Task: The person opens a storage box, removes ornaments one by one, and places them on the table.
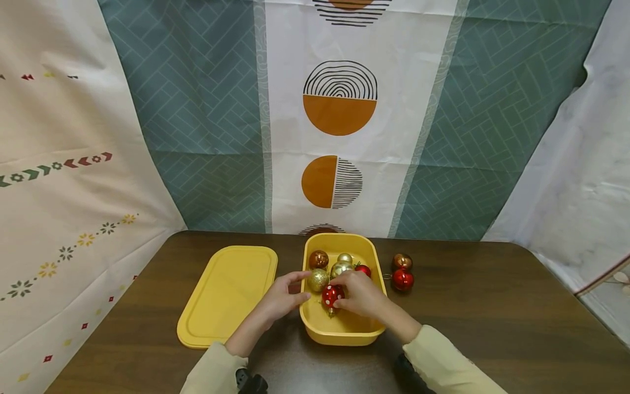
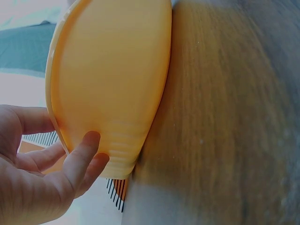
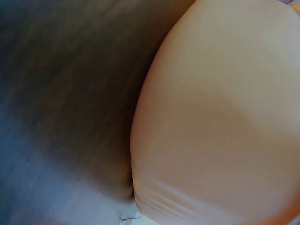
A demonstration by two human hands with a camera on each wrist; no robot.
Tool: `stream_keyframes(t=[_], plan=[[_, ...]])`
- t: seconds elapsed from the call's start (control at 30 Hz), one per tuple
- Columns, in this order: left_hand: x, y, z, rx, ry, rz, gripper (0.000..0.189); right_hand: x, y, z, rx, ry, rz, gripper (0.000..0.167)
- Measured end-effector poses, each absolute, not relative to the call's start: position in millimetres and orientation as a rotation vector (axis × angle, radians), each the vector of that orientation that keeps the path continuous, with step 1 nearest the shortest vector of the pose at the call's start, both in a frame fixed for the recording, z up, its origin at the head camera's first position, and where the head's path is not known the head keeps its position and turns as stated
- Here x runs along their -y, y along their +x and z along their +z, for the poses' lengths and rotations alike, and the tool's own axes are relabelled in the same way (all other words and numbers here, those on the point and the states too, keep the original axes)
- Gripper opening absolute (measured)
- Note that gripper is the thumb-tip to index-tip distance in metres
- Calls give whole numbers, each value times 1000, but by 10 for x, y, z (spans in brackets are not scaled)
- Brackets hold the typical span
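Observation:
A yellow plastic box (image 1: 343,338) stands on the table with several Christmas baubles inside. My right hand (image 1: 361,293) reaches into it and pinches a red bauble with white dots (image 1: 331,295), its gold cap toward me. My left hand (image 1: 285,298) holds the box's left rim; in the left wrist view, some fingers (image 2: 80,159) lie against the outer wall and others pass over the rim. Around the dotted bauble are a glittery gold bauble (image 1: 318,280), a shiny gold one (image 1: 341,268), a copper one (image 1: 318,259) and a red one (image 1: 363,269). The right wrist view shows the box wall (image 3: 211,117), not the grip.
A flat yellow lid (image 1: 228,295) lies left of the box on the dark wooden table (image 1: 472,312). Right of the box sit a copper bauble (image 1: 402,261) and a red bauble (image 1: 402,279), close together. A patterned cloth (image 1: 339,148) hangs behind the table.

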State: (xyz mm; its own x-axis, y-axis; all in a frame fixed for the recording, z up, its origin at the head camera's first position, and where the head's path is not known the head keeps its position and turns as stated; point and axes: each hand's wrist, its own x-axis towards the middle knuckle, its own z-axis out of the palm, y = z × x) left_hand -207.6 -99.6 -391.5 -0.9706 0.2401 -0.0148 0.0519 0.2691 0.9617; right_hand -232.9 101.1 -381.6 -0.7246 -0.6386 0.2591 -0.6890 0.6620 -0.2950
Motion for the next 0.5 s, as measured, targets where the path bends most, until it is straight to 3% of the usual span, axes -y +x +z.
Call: stream_keyframes(t=[0.5], plan=[[997, -2094, -3926, -2395, 248, 1758, 45, -1103, -2277, -3750, 2712, 1069, 679, 36]])
